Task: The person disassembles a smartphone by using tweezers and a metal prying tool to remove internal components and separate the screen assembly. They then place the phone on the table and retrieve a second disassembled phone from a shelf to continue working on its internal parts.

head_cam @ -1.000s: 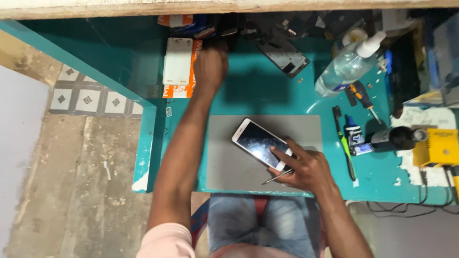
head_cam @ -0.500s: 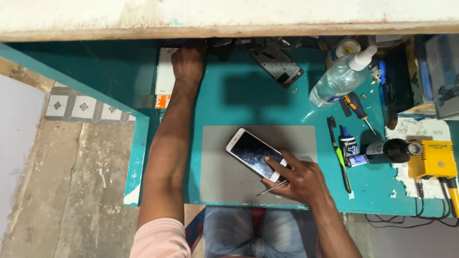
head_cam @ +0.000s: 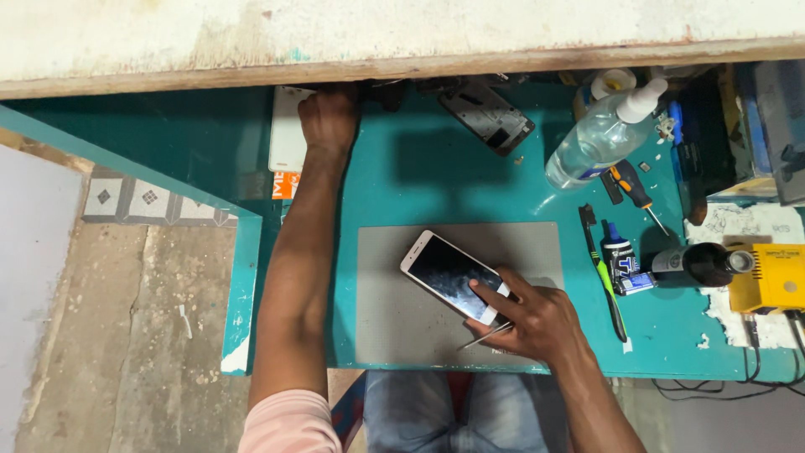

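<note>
My right hand holds a white-framed smartphone tilted over a grey work mat, and a thin metal tool sticks out from under its fingers. My left hand is stretched to the back of the teal table, fingers curled at the edge of a white flat box, partly under the shelf above. Whether it grips anything is hidden.
A dark phone part lies at the back. To the right stand a clear pump bottle, a screwdriver, a green toothbrush, a small glue tube, a dark bottle and a yellow device. Floor lies to the left.
My left hand has stayed at the table's back by the white box while the view shifted downward. My right hand keeps the phone on the mat.
</note>
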